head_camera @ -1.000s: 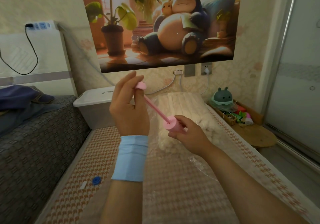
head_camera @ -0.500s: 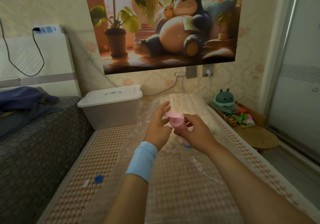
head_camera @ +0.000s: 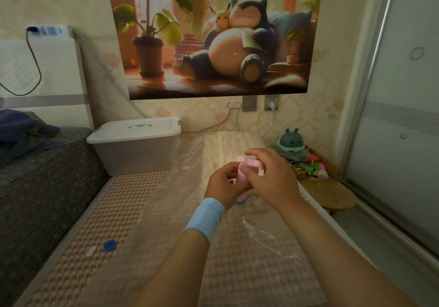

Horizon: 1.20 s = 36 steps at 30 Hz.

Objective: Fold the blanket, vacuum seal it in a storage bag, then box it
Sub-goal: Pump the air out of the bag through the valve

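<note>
A pink hand pump (head_camera: 244,173) stands upright on the blue valve (head_camera: 240,202) of a clear storage bag (head_camera: 190,202) spread on the mat. Inside the bag lies the folded cream blanket (head_camera: 228,145), partly hidden by my hands. My left hand (head_camera: 223,185), with a light blue wristband, grips the pump's barrel from the left. My right hand (head_camera: 273,176) curls over the pump's top handle. A white-lidded translucent storage box (head_camera: 135,145) sits closed at the back left.
A blue valve cap (head_camera: 110,245) and a small white clip (head_camera: 91,251) lie on the mat at the left. A dark sofa (head_camera: 42,188) borders the left side. A low wooden stool (head_camera: 330,192) with toys stands at the right, beside a sliding door (head_camera: 403,116).
The pump's rod, extended a second ago with my left hand on its raised handle, is now pushed in. Both hands have dropped to the pump on the bag.
</note>
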Motion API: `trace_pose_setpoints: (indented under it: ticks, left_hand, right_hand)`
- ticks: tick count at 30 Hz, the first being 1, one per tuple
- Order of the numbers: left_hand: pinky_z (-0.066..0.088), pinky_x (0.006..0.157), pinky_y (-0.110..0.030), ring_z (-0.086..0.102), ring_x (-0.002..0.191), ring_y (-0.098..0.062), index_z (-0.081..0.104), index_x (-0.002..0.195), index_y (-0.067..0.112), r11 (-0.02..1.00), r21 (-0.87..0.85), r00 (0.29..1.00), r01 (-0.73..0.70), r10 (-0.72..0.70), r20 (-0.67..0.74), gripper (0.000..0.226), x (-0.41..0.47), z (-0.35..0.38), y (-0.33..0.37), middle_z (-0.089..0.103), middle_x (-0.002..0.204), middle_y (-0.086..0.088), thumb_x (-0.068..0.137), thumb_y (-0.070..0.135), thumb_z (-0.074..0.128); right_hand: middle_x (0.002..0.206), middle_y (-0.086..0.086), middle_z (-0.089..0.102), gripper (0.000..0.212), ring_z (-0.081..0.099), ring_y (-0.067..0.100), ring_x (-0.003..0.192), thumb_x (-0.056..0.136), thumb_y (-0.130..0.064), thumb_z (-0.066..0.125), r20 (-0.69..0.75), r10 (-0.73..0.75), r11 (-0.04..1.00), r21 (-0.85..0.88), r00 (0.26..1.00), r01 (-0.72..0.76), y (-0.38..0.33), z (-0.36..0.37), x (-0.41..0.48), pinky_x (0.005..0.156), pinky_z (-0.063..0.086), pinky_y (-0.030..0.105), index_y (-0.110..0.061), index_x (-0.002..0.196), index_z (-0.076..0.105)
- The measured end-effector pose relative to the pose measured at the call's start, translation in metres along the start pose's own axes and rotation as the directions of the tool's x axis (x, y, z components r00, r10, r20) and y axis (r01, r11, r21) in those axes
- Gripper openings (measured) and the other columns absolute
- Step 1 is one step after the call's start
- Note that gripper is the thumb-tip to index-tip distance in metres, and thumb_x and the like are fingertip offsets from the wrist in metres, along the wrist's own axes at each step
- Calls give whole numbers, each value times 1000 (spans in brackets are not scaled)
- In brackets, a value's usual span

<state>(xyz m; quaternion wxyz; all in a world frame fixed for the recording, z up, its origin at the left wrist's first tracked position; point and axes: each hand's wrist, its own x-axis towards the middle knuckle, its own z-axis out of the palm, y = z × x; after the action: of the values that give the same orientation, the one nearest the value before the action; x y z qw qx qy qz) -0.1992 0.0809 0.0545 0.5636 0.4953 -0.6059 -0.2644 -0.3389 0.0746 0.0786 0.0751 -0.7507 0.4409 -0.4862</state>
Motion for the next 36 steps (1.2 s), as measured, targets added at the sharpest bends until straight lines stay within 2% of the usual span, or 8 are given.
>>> trace_pose_setpoints:
  ticks: [7,12,15,19,22,25,30,36]
  left_hand:
    - [53,71,-16,65,85,-8,70,96,30,999,-25,1000,19,-18,24,26,3,12,-4,71,90,6,74,19,79]
    - [54,83,-24,62,90,-7,69,101,32,1000,-12,1000,-7,7,18,47,7,10,-10,71,96,12,63,14,89]
    - [55,86,-28,63,94,-9,69,102,33,1000,-12,1000,3,-3,22,50,8,13,-12,71,98,13,62,13,89]
    - [55,85,-28,63,93,-12,69,101,28,999,-43,1000,1,-1,10,41,5,11,-14,70,93,12,67,12,84]
    - [54,84,-27,63,94,-13,69,100,26,998,-60,1000,-2,3,20,35,3,8,-14,70,91,10,71,13,82]
    - [54,87,-30,64,97,-13,67,100,36,998,-63,1000,5,-4,12,45,7,9,-14,71,98,11,66,15,87]
    - [53,88,-27,62,99,-11,68,107,34,999,-47,1000,13,-13,5,50,11,11,-19,71,102,12,64,17,88]
    - [56,86,-29,64,98,-10,69,107,31,997,-77,1000,15,-14,4,42,5,11,-18,71,97,12,70,18,84]
  right_hand:
    - [106,-5,58,21,57,16,95,96,-22,59,60,-105,984,-139,993,113,-11,-16,4,76,47,31,-23,114,70]
    - [105,0,65,25,55,17,98,100,-19,47,-173,-413,904,-195,894,379,-45,-60,24,83,46,30,-13,112,68]
    - [104,4,62,27,52,16,97,99,-17,42,-297,-444,894,-210,845,396,-54,-66,27,82,42,26,-9,108,66]
    - [111,-5,58,26,52,17,102,93,-16,42,22,-298,946,-128,954,299,-29,-27,6,87,46,40,-17,105,65]
    - [131,-3,58,27,50,20,114,96,-18,51,223,-179,942,-242,958,232,-13,-19,4,99,43,45,-25,115,70]
    - [129,4,58,33,50,23,115,94,-13,55,32,-292,913,-290,956,289,-32,-41,15,93,49,42,-22,122,71]
    - [124,12,58,37,54,22,113,96,-3,44,-316,-479,874,-250,819,416,-57,-63,23,90,49,24,-6,125,68]
    - [137,2,49,36,52,21,121,98,-4,50,172,-190,955,-195,967,222,-14,-18,-2,96,47,28,-17,128,65]
